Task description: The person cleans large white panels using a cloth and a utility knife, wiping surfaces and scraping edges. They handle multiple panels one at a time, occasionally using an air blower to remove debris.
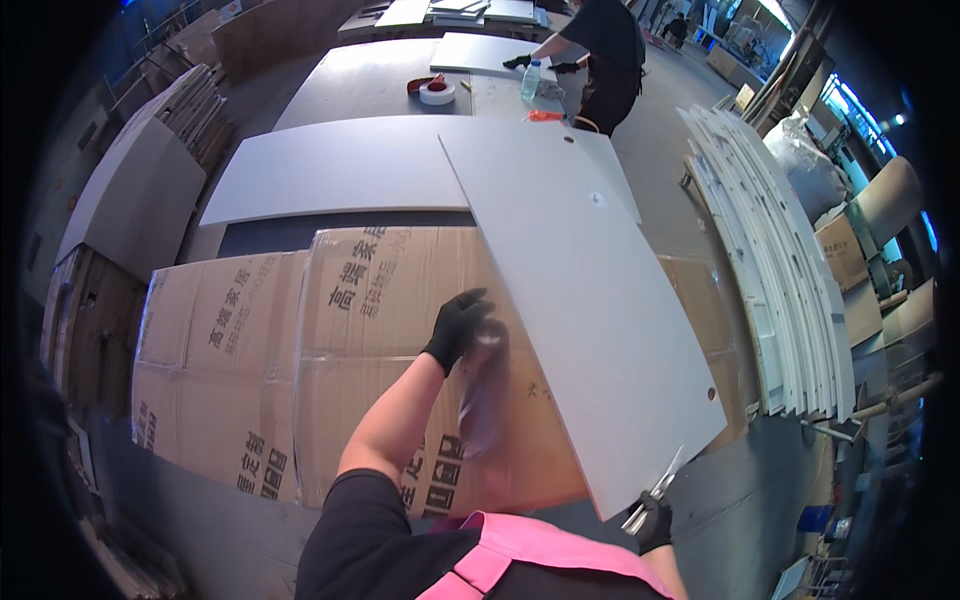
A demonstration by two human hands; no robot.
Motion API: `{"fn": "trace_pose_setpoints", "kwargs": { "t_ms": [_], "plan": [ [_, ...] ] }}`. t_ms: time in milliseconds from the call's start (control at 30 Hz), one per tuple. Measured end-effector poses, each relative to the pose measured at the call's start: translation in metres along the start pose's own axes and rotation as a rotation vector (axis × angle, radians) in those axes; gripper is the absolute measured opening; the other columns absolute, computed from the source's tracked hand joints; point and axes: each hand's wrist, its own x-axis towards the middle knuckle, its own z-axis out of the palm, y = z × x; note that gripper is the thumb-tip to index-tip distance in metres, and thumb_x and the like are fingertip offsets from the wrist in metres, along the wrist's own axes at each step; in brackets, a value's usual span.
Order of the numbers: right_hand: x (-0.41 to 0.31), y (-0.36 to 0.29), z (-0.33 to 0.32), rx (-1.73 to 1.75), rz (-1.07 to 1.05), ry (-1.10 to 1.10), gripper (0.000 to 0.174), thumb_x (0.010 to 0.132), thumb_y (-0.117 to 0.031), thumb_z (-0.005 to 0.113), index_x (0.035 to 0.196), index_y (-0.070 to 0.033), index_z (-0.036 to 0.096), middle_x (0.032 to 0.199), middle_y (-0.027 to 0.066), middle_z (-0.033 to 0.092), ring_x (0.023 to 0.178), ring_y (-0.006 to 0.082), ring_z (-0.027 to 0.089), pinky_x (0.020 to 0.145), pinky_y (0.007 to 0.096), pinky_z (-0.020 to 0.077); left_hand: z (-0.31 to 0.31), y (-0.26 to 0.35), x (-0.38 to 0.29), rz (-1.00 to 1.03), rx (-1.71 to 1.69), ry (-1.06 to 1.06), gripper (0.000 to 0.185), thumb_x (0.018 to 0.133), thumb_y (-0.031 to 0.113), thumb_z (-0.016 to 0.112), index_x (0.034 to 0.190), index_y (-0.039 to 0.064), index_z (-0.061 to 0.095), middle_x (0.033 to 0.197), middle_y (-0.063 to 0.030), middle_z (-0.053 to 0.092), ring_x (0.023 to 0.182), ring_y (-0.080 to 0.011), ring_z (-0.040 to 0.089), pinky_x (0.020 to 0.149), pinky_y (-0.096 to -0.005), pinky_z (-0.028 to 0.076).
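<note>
My left hand, in a black glove, is at the top end of a shiny, bottle-shaped or rolled item, which is too blurred to name. Both are over a brown cardboard carton bearing printed writing. A pair of metal scissors, points directed away from me, is gripped in my gloved right hand. That hand is at the near corner of a long white panel with small round holes near its edge. The panel lies slantwise across the carton and over another white panel.
A second carton adjoins on the left. Beyond, a table bears a white tape roll, a bottle and an orange-handled tool. A gloved co-worker stands there. Stacked panels flank the right side.
</note>
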Motion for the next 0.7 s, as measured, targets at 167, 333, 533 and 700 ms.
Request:
{"fn": "trace_pose_setpoints", "kwargs": {
  "t_ms": [167,333,533,700],
  "plan": [
    [-0.003,0.002,0.022,-0.558,-0.084,-0.029,0.026,0.084,-0.012,0.062,0.105,0.005,0.063,0.087,0.011,0.066,0.076,0.0231,0.066,0.065,0.0389,0.0527,-0.008,-0.012,0.13,0.241,0.331,0.158,0.033,0.089,0.016,0.051,0.119,0.004,0.054,0.106,-0.0098,0.062,0.096,-0.0222,0.058,0.08,-0.0325,0.048],
    [0.013,0.036,0.017,-0.429,0.06,0.258,0.042,0.087,-0.041,0.066,0.108,-0.005,0.064,0.096,0.0071,0.068,0.085,0.022,0.062,0.07,0.044,0.0527,-0.039,-0.005,0.239,0.529,0.954,0.241,0.023,0.095,0.024,0.045,0.101,0.014,0.065,0.101,-0.0123,0.064,0.1,-0.0307,0.059,0.083,-0.041,0.048],
    [0.027,0.039,0.047,-0.267,0.117,0.447,0.036,0.084,-0.03,0.061,0.107,-0.003,0.063,0.096,0.0102,0.067,0.086,0.0257,0.063,0.07,0.0462,0.0537,-0.084,0.026,0.307,0.635,1.648,-0.369,0.021,0.089,0.026,0.054,0.097,0.011,0.065,0.101,-0.0111,0.07,0.093,-0.0277,0.069,0.08,-0.0375,0.054],
    [0.02,0.015,0.058,-0.171,0.109,0.488,0.036,0.08,-0.013,0.057,0.114,-0.002,0.057,0.101,0.0127,0.063,0.086,0.0291,0.064,0.072,0.0445,0.0533,-0.092,0.03,0.278,0.5,1.413,-0.298,0.018,0.083,0.03,0.061,0.091,0.014,0.063,0.087,-0.0142,0.069,0.084,-0.0361,0.066,0.072,-0.0424,0.052]
  ]
}}
